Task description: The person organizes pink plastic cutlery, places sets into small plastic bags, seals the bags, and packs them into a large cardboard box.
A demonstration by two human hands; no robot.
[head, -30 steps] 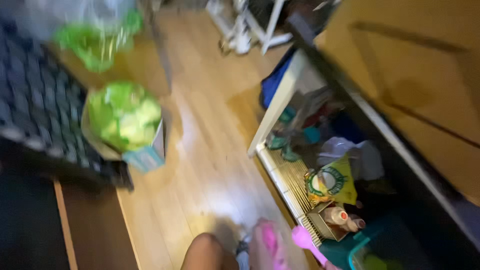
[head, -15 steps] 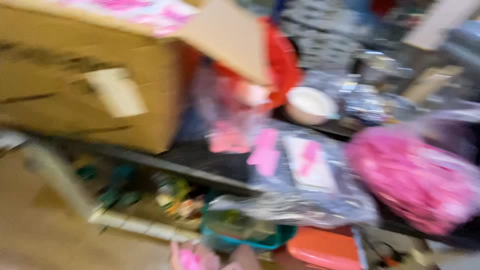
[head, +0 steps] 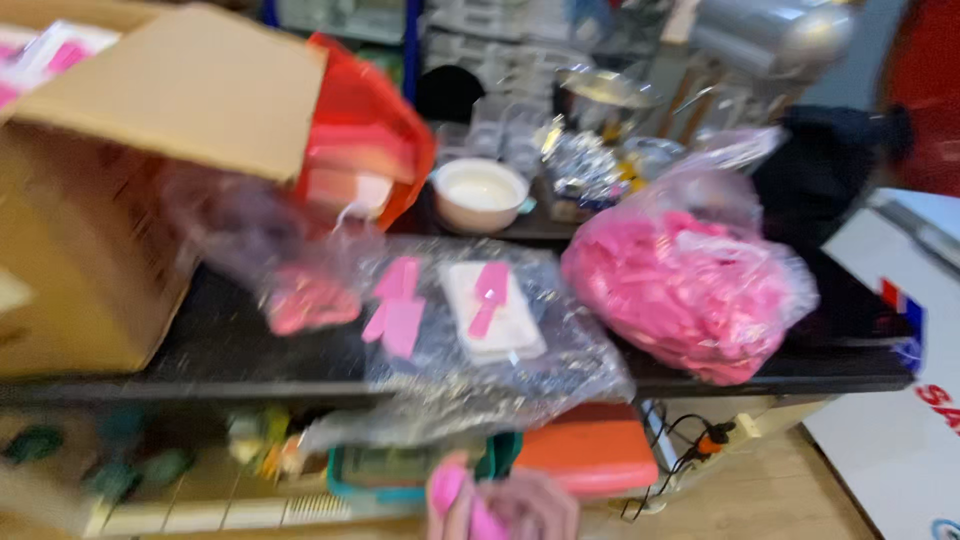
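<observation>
One hand [head: 520, 505] low at the table [head: 250, 365] edge — grip clamped on pink pieces [head: 447, 490] — floor right open

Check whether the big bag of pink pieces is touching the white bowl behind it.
Apart. The head view shows dark tabletop and foil-wrapped clutter between the big bag of pink pieces and the white bowl.

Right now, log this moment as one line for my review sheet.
hand: bottom edge, holding pink pieces, which hand unclear | table: clear bag with pink pieces, full pink bag, cardboard box, white bowl | image blurred
</observation>
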